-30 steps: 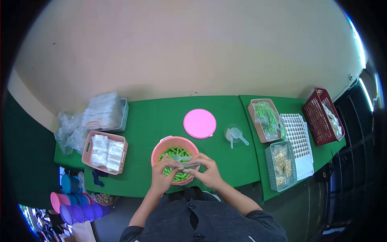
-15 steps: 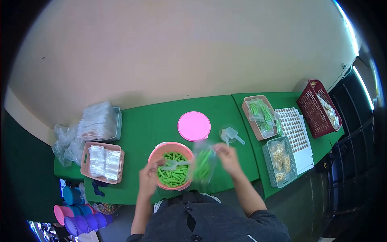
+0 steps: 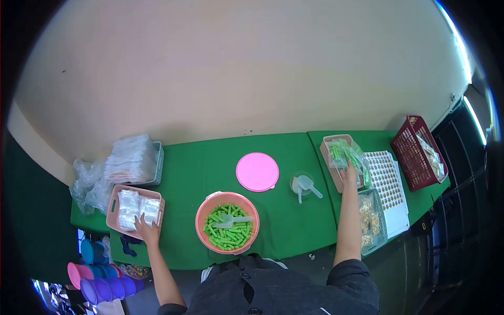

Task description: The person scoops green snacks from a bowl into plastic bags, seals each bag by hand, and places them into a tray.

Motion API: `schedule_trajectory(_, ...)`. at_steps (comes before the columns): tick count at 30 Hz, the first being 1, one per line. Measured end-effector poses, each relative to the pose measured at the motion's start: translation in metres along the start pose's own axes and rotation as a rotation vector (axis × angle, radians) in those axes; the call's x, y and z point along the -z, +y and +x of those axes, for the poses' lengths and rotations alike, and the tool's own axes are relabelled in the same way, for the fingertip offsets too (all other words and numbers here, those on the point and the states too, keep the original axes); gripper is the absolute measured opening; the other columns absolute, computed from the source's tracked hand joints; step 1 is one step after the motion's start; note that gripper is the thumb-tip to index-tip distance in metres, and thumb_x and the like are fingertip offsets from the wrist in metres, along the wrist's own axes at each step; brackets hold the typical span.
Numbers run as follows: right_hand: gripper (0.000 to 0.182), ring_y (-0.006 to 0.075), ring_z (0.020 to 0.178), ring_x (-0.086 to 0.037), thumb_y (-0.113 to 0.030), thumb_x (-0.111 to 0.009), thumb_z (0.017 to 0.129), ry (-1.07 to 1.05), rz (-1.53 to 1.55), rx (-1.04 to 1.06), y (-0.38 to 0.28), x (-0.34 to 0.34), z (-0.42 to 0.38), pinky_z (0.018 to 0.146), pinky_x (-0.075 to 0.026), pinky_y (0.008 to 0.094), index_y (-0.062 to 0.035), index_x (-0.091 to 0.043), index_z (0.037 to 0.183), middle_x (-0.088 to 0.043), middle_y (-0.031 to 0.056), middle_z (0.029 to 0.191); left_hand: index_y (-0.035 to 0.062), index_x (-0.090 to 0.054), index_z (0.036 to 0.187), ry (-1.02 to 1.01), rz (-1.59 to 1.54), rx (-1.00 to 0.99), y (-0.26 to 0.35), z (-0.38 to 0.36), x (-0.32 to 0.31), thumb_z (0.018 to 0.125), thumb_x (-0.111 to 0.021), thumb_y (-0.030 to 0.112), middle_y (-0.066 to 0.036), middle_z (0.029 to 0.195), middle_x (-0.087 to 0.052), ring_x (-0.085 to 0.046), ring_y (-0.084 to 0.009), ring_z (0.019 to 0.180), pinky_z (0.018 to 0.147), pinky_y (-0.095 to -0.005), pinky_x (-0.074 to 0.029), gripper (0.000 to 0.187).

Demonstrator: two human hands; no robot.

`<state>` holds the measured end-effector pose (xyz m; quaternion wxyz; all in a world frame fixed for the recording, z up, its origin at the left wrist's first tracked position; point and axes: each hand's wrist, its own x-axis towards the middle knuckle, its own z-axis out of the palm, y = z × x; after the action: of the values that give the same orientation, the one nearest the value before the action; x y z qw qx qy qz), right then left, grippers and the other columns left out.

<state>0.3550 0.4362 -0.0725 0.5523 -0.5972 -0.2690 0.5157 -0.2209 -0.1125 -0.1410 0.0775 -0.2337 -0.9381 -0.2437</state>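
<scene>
My left hand (image 3: 147, 231) is spread over the right part of a pink basket (image 3: 112, 213) of small clear bags (image 3: 128, 210), fingertips at the bags. Far to the right, my right hand (image 3: 348, 174) reaches into a beige basket (image 3: 334, 177) and has its fingers on a clear bag of green sticks (image 3: 350, 155); they look closed on it. Between my hands stands a pink tub (image 3: 200, 221) of loose green sticks (image 3: 227, 240), with a clear scoop (image 3: 231, 220) lying on them.
Behind the tub lies a pink lid (image 3: 257, 172). Clear scoops (image 3: 306, 185) rest right of it. Farther right are a grey-green basket (image 3: 382, 223) of pale snack bags, a sticker sheet (image 3: 385, 178) and a maroon basket (image 3: 411, 156). Plastic bags (image 3: 131, 157) stand back left.
My right hand has carried the bag of green sticks from beside the tub to the beige basket. My left hand has left the tub and moved left to the small bags.
</scene>
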Motion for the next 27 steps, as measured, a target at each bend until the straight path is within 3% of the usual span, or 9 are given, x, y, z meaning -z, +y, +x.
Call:
schedule_trajectory(3,0.048,0.0207,0.101,-0.053,-0.030,-0.060,0.092,-0.063,-0.124,0.106,0.031,-0.009,0.005,0.083,-0.047,0.0367,-0.0038,-0.049,0.131,-0.054,0.0112,0.117,0.0042,-0.045,0.133,-0.092,0.188,0.066,-0.029,0.005,-0.008,0.078,-0.065,0.008,-0.029,0.143,-0.035,-0.034,-0.0430,0.132,0.109,-0.0478,-0.028,0.059)
schedule_trajectory(6,0.042,0.0157,0.097,-0.054,-0.030,-0.057,0.093,-0.149,-0.183,0.067,0.045,-0.019,-0.005,0.079,-0.046,0.0322,-0.0059,-0.053,0.128,-0.057,0.0052,0.111,0.0007,-0.044,0.134,-0.273,0.128,0.062,-0.068,0.016,-0.025,0.075,-0.066,0.009,-0.022,0.132,-0.050,-0.046,-0.0363,0.125,0.104,-0.0433,-0.037,0.063)
schedule_trajectory(10,0.044,0.0174,0.102,-0.055,-0.028,-0.057,0.092,-0.284,-0.238,0.135,0.056,-0.033,-0.012,0.088,-0.046,0.0341,-0.0082,-0.050,0.131,-0.057,0.0080,0.121,0.0096,-0.056,0.124,-0.101,0.234,0.117,-0.052,0.014,-0.018,0.066,-0.076,0.008,-0.017,0.115,-0.059,-0.057,-0.0344,0.108,0.095,-0.0416,-0.045,0.062)
schedule_trajectory(13,0.031,0.0154,0.102,-0.054,-0.025,-0.054,0.095,-0.330,-0.345,0.201,0.056,-0.047,-0.042,0.085,-0.044,0.0333,-0.0117,-0.057,0.123,-0.059,0.0032,0.120,0.0094,-0.067,0.101,0.032,0.236,0.120,-0.033,0.020,0.003,0.069,-0.076,0.011,-0.012,0.088,-0.066,-0.064,-0.0326,0.088,0.080,-0.0422,-0.049,0.033)
schedule_trajectory(18,0.026,0.0138,0.108,-0.054,-0.020,-0.051,0.096,-0.479,-0.509,0.332,0.057,-0.070,-0.110,0.084,-0.042,0.0289,-0.0091,-0.061,0.118,-0.060,0.0015,0.119,0.0040,-0.070,0.098,-0.002,-0.028,0.369,0.006,0.020,0.046,0.086,-0.064,0.020,-0.014,0.098,-0.070,-0.066,-0.0336,0.084,0.075,-0.0421,-0.051,0.021)
schedule_trajectory(21,0.025,0.0149,0.109,-0.055,-0.016,-0.051,0.096,-0.600,-0.463,0.402,0.072,-0.086,-0.138,0.084,-0.042,0.0266,-0.0054,-0.060,0.117,-0.061,0.0027,0.119,0.0059,-0.070,0.104,0.169,0.018,0.266,0.002,0.019,0.049,0.091,-0.058,0.022,-0.015,0.105,-0.068,-0.066,-0.0326,0.089,0.076,-0.0406,-0.051,0.024)
schedule_trajectory(22,0.025,0.0194,0.110,-0.055,-0.008,-0.052,0.094,-0.613,-0.419,0.387,0.069,-0.095,-0.157,0.098,-0.040,0.0316,0.0004,-0.059,0.116,-0.061,0.0101,0.117,0.0059,-0.070,0.104,0.171,0.020,0.271,-0.001,0.019,0.052,0.091,-0.058,0.022,-0.015,0.105,-0.068,-0.066,-0.0326,0.089,0.076,-0.0406,-0.051,0.024)
schedule_trajectory(25,0.024,0.0193,0.111,-0.055,-0.010,-0.053,0.094,-0.669,-0.462,0.456,0.076,-0.112,-0.191,0.097,-0.040,0.0310,0.0001,-0.060,0.115,-0.062,0.0107,0.115,0.0060,-0.068,0.111,0.279,-0.232,0.174,0.006,0.025,0.068,0.095,-0.055,0.024,-0.014,0.106,-0.070,-0.068,-0.0287,0.091,0.076,-0.0381,-0.053,0.027)
schedule_trajectory(27,0.024,0.0182,0.112,-0.054,-0.011,-0.053,0.094,-0.724,-0.446,0.459,0.084,-0.121,-0.217,0.097,-0.041,0.0316,0.0000,-0.061,0.114,-0.062,0.0105,0.115,0.0050,-0.064,0.117,0.029,-0.990,0.366,0.034,0.020,0.085,0.098,-0.051,0.027,-0.011,0.103,-0.070,-0.068,-0.0232,0.092,0.078,-0.0328,-0.053,0.032)
